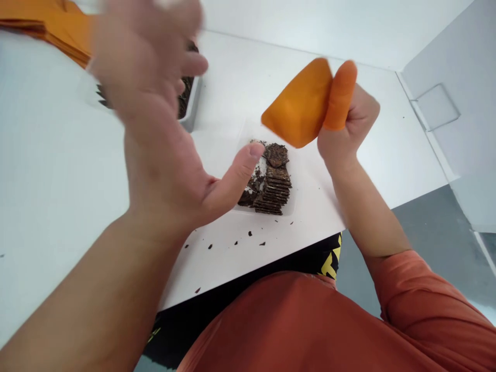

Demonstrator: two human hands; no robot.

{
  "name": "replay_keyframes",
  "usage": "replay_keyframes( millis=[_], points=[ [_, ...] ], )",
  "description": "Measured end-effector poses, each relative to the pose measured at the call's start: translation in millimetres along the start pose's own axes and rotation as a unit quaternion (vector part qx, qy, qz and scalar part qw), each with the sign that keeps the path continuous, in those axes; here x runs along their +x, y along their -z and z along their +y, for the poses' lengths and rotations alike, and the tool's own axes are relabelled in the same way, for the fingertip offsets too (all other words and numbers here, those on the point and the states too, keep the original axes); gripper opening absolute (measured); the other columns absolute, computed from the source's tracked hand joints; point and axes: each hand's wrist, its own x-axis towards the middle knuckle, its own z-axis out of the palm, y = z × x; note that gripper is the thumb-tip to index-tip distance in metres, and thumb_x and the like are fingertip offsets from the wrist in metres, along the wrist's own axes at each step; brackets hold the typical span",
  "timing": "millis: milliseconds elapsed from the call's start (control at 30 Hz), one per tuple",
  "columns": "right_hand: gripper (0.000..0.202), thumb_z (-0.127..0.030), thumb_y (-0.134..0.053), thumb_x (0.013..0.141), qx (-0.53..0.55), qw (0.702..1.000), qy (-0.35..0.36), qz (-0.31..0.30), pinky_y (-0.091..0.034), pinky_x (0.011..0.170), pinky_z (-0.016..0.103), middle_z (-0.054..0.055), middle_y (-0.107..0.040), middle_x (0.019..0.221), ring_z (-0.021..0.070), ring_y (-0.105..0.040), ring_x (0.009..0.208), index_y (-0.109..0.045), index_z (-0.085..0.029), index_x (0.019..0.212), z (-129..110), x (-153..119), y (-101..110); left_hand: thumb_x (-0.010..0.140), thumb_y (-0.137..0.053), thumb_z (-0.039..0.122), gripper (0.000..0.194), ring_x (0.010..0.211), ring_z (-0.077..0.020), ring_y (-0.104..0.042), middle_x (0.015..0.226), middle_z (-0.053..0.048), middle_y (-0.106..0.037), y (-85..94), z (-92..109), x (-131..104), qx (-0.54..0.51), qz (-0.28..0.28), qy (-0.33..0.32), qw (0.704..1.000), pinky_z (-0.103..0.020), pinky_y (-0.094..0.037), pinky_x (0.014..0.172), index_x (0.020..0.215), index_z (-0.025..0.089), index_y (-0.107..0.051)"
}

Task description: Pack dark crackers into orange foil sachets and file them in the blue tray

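My left hand (pixel 155 119) is raised over the table with its fingers spread and nothing in it; the fingertips are motion-blurred. At the right, my right hand (pixel 344 124) is closed on a folded orange paper piece (pixel 300 106), pinched beside the thumb. That thumb wears an orange finger cot (pixel 341 95). Between and below the hands sits a clear plastic tray (pixel 291 199). In it lies a row of thin, dark brown square pieces (pixel 274 188), stacked on edge, with loose crumbs alongside. My left thumb appears in front of the tray; whether it touches cannot be told.
Behind my left hand stands a grey bin (pixel 191 116) of dark pieces, partly hidden. A stack of orange paper (pixel 50 31) lies at the upper left. Dark crumbs (pixel 250 234) are scattered on the white table (pixel 228 263) near its front edge. A wall borders the right side.
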Motion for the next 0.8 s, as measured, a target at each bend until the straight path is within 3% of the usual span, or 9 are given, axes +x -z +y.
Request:
replay_keyframes(
  millis=[33, 100, 167, 200, 267, 400, 533, 633, 800],
  points=[
    [0.084, -0.099, -0.026, 0.099, 0.004, 1.000, 0.016, -0.009, -0.058, 0.069, 0.047, 0.003, -0.038, 0.063, 0.0197, -0.050, 0.061, -0.020, -0.024, 0.062, -10.4, -6.6, -2.0, 0.061, -0.109, 0.057, 0.077, 0.153, -0.0475, -0.055, 0.141, -0.016, -0.065, -3.6, 3.8, 1.6, 0.046, -0.097, -0.022, 0.994, -0.064, -0.036, 0.135, 0.115, 0.015, -0.075],
    [0.079, -0.093, -0.020, 0.103, -0.021, 0.997, 0.024, -0.069, -0.060, 0.070, 0.049, 0.005, -0.044, 0.063, 0.0224, -0.052, 0.064, -0.021, -0.025, 0.061, -24.3, -18.4, -5.0, 0.072, -0.106, 0.051, 0.054, 0.131, -0.0359, -0.068, 0.121, -0.011, -0.074, -7.3, 4.0, 2.1, 0.142, -0.263, -0.117, 0.947, -0.056, -0.043, 0.129, 0.107, 0.020, -0.077],
    [0.070, -0.079, -0.033, 0.108, -0.061, 0.986, 0.018, -0.154, -0.064, 0.076, 0.051, 0.006, -0.053, 0.071, 0.0257, -0.060, 0.072, -0.032, -0.028, 0.061, -28.9, -26.0, -5.9, 0.090, -0.093, 0.047, 0.029, 0.098, -0.0255, -0.069, 0.093, -0.005, -0.073, -7.0, -2.8, 0.0, 0.183, -0.316, -0.225, 0.903, -0.048, -0.054, 0.108, 0.100, 0.025, -0.078],
    [0.064, -0.071, -0.038, 0.109, -0.070, 0.980, 0.016, -0.183, -0.065, 0.078, 0.051, 0.007, -0.057, 0.074, 0.0265, -0.062, 0.076, -0.037, -0.029, 0.062, -28.7, -27.7, -5.8, 0.096, -0.087, 0.045, 0.021, 0.085, -0.0222, -0.064, 0.084, -0.003, -0.070, -6.3, -7.0, -1.4, 0.181, -0.315, -0.258, 0.895, -0.043, -0.055, 0.095, 0.099, 0.026, -0.078],
    [0.054, -0.061, -0.042, 0.111, -0.055, 0.978, 0.023, -0.201, -0.065, 0.078, 0.050, 0.007, -0.063, 0.081, 0.0268, -0.064, 0.078, -0.048, -0.031, 0.067, -26.5, -27.4, -5.3, 0.102, -0.082, 0.043, 0.018, 0.072, -0.0180, -0.055, 0.077, -0.002, -0.068, -5.9, -14.1, -3.5, 0.149, -0.279, -0.255, 0.914, -0.037, -0.049, 0.075, 0.097, 0.027, -0.080],
    [0.037, -0.061, -0.047, 0.111, 0.031, 0.981, 0.070, -0.179, -0.066, 0.085, 0.049, 0.006, -0.072, 0.097, 0.0258, -0.069, 0.088, -0.071, -0.035, 0.099, -24.0, -21.1, -7.2, 0.090, -0.096, 0.051, 0.036, 0.065, -0.0126, -0.052, 0.074, 0.000, -0.069, -11.9, -18.3, -1.5, -0.008, -0.173, -0.093, 0.980, -0.033, -0.044, 0.059, 0.082, 0.023, -0.075],
    [0.023, -0.054, -0.060, 0.109, 0.061, 0.981, 0.070, -0.170, -0.064, 0.094, 0.050, 0.003, -0.073, 0.098, 0.0238, -0.070, 0.090, -0.073, -0.034, 0.105, -19.1, -23.8, -14.0, 0.068, -0.111, 0.033, 0.045, 0.072, -0.0152, -0.063, 0.073, 0.003, -0.067, -16.6, -20.8, 6.6, -0.101, -0.129, 0.037, 0.986, -0.034, -0.056, 0.067, 0.081, 0.024, -0.069],
    [0.024, -0.055, -0.063, 0.109, 0.065, 0.990, 0.040, -0.122, -0.061, 0.104, 0.053, 0.002, -0.071, 0.097, 0.0234, -0.071, 0.094, -0.071, -0.033, 0.103, -8.9, -28.8, -19.5, 0.057, -0.115, 0.019, 0.057, 0.085, -0.0198, -0.071, 0.089, 0.000, -0.075, -16.4, -27.6, 8.6, -0.079, -0.137, 0.037, 0.987, -0.036, -0.058, 0.073, 0.097, 0.026, -0.075],
    [0.032, -0.061, -0.069, 0.106, 0.103, 0.992, 0.016, -0.067, -0.059, 0.102, 0.051, -0.001, -0.070, 0.093, 0.0202, -0.072, 0.092, -0.068, -0.030, 0.097, 1.5, -30.7, -23.9, 0.071, -0.109, 0.042, 0.046, 0.090, -0.0210, -0.075, 0.103, -0.003, -0.081, -17.8, -42.3, 2.9, -0.026, -0.167, -0.007, 0.986, -0.036, -0.060, 0.081, 0.102, 0.029, -0.078]
  ],
)
